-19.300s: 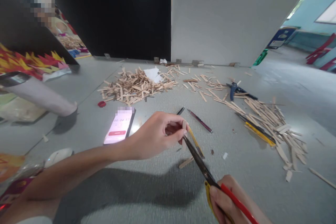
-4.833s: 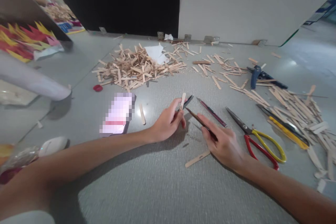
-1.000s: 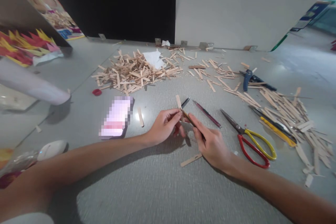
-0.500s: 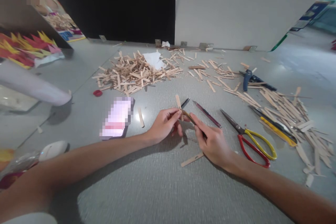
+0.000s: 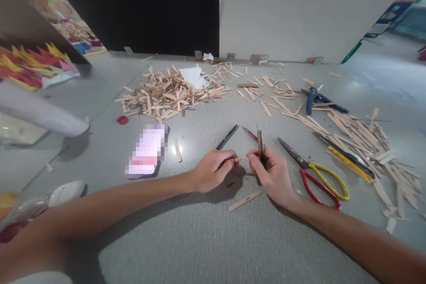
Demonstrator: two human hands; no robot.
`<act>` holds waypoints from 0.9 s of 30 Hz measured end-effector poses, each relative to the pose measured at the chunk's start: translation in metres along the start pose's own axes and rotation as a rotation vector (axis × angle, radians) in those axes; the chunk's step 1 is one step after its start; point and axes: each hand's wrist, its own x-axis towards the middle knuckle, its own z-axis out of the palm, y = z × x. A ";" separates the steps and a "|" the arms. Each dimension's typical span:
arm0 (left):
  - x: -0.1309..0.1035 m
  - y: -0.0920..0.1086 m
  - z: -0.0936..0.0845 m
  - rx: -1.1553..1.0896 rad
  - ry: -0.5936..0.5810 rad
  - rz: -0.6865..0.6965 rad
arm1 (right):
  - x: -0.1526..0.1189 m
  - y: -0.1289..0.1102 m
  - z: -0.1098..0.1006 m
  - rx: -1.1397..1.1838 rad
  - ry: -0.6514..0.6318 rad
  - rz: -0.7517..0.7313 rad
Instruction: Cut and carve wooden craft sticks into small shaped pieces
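Note:
Between my two hands a short length of wooden craft stick (image 5: 244,159) is held level above the table. My left hand (image 5: 214,169) pinches its left end. The thumb and fingers of my right hand (image 5: 271,174) close on the other end. That same hand also keeps a slim brownish, knife-like tool (image 5: 260,142) upright against the fingers; its exact kind is unclear. Below the hands lies a craft stick with a small slot (image 5: 245,199). Just beyond them rest a black pen (image 5: 228,136) and a dark red pen (image 5: 250,134), partly hidden by the right hand.
Red-and-yellow-handled scissors (image 5: 313,171), a yellow cutter (image 5: 351,162) and a blue-handled tool (image 5: 312,100) lie right. Heaps of craft sticks (image 5: 166,95) spread along the back, below upright panels (image 5: 282,13). A phone (image 5: 148,151) and a white mouse (image 5: 68,193) are left.
The knife-like tool has swung from touching the stick to upright in my right hand. The stick has turned from upright to level, and my right fingers now grip its other end.

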 end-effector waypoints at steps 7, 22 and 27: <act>-0.001 -0.006 0.006 0.118 0.115 0.089 | -0.001 -0.002 0.000 -0.092 -0.019 -0.032; -0.005 -0.013 0.009 0.249 0.239 0.297 | -0.003 0.000 0.000 -0.198 -0.043 -0.025; -0.007 -0.014 0.011 0.361 0.300 0.386 | -0.003 0.001 -0.001 -0.193 -0.059 -0.009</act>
